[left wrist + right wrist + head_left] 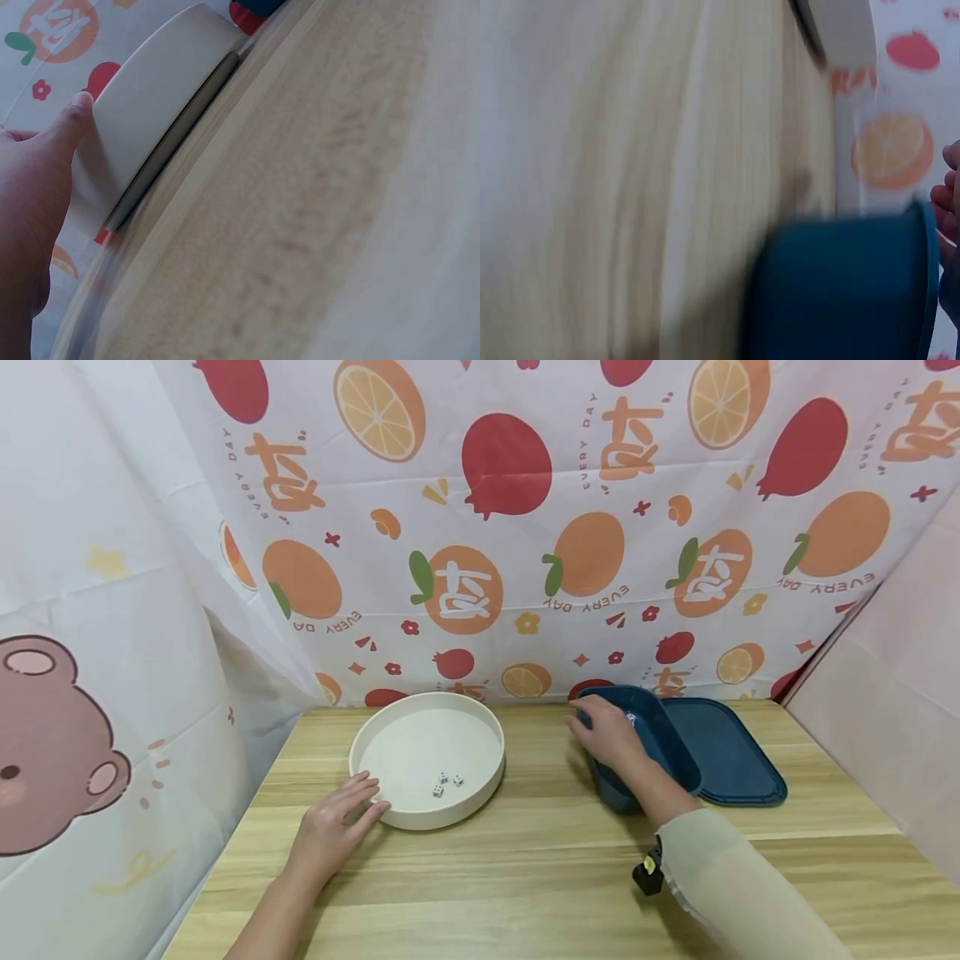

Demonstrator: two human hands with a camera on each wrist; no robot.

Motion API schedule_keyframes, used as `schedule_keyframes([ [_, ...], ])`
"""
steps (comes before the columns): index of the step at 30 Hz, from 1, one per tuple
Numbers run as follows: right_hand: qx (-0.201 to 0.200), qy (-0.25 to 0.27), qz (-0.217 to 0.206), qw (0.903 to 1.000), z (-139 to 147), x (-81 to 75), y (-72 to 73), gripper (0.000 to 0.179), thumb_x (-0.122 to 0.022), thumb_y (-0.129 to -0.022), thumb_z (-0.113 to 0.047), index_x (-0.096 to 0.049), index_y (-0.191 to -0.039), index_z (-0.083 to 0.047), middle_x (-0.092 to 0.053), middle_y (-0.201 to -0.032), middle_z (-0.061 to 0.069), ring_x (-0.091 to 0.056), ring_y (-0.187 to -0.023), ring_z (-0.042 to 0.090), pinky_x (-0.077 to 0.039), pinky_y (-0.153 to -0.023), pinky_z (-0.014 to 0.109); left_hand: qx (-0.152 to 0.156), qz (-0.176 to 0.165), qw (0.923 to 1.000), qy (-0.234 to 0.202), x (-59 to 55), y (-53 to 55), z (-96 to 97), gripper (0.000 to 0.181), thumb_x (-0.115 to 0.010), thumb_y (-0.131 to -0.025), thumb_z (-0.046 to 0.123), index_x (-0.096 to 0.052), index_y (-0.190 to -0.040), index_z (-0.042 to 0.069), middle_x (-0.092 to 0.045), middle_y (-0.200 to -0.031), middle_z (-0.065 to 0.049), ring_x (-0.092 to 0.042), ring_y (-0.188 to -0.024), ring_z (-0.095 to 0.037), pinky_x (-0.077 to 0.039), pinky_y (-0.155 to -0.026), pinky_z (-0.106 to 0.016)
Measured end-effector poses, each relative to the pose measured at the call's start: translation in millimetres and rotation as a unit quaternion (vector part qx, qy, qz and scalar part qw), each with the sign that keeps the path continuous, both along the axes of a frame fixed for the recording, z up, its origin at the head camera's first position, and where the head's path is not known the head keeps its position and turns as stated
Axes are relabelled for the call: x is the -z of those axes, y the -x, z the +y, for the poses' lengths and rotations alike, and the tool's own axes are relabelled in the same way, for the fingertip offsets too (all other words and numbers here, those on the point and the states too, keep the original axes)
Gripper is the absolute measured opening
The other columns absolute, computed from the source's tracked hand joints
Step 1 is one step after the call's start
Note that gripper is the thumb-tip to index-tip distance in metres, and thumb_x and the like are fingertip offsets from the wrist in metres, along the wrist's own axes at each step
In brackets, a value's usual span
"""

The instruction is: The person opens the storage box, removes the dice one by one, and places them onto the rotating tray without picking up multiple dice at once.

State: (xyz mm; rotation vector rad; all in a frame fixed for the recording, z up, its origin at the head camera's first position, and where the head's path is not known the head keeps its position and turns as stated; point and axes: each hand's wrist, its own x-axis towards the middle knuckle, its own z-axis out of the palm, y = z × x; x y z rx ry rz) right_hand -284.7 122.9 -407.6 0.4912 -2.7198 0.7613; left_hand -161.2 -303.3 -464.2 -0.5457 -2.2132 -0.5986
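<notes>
As the dice (437, 791) look light and hard, opposite faces suit pinching; left hand (333, 817) touches the round tray (431, 817), fingers relaxed; right hand (611, 733), hold unclear.

Round tray (427, 739) matt plastic (by look); bin (666, 739) smooth plastic; tabletop (495, 893) wood-grained; backdrop (517, 568) creased cloth

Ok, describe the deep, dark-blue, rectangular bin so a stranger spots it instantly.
On the wood-grain table, look right of the round cream tray. The deep dark-blue bin stands there; unlike the flat dark-blue panel beside it, it has high walls.
</notes>
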Motion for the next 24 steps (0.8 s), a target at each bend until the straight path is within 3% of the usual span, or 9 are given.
schedule_keyframes([
  [7, 0.064, -0.037, -0.101, 0.9922, 42, 13.0, 15.1, 0.052, -0.058, -0.098, -0.033, -0.053, -0.138, 0.0, -0.051, -0.142, 0.024, -0.047, -0.132, 0.041, -0.04, -0.111, 0.058, -0.003, -0.009, 1.0, 0.0, -0.5, -1.2, 0.2, 0.035, -0.088, -0.067, 0.012, -0.077, -0.099, 0.005, -0.075, -0.107, -0.01, -0.07, -0.105, -0.03, -0.026, -0.106, 0.001],
  [13, 0.069, -0.077, -0.196, 0.9751, 54, 28.3, 19.2, 0.06, -0.058, -0.097, -0.03, -0.044, -0.143, 0.006, -0.044, -0.146, 0.029, -0.042, -0.136, 0.044, -0.037, -0.113, 0.06, 0.002, -0.008, 1.0, -0.003, 0.0, -2.0, 1.6, 0.035, -0.088, -0.067, 0.012, -0.077, -0.1, 0.005, -0.076, -0.106, -0.009, -0.07, -0.105, -0.03, -0.027, -0.105, 0.002],
  [19, 0.08, -0.11, -0.222, 0.9655, 52, 29.6, 20.1, 0.052, -0.059, -0.096, -0.027, -0.051, -0.138, 0.003, -0.05, -0.141, 0.029, -0.051, -0.126, 0.042, -0.045, -0.105, 0.059, 0.002, -0.006, 1.0, -0.003, -0.7, -1.4, 1.1, 0.035, -0.088, -0.067, 0.011, -0.077, -0.1, 0.005, -0.075, -0.107, -0.009, -0.07, -0.105, -0.03, -0.027, -0.105, 0.001],
  [24, 0.084, -0.141, -0.213, 0.963, 51, 28.9, 21.5, 0.031, -0.058, -0.093, -0.012, -0.064, -0.12, 0.001, -0.06, -0.125, 0.026, -0.058, -0.104, 0.035, -0.052, -0.092, 0.054, -0.001, -0.007, 1.0, 0.0, -1.2, -0.9, 0.6, 0.035, -0.088, -0.067, 0.011, -0.077, -0.099, 0.005, -0.075, -0.107, -0.009, -0.07, -0.105, -0.03, -0.027, -0.106, 0.001],
])
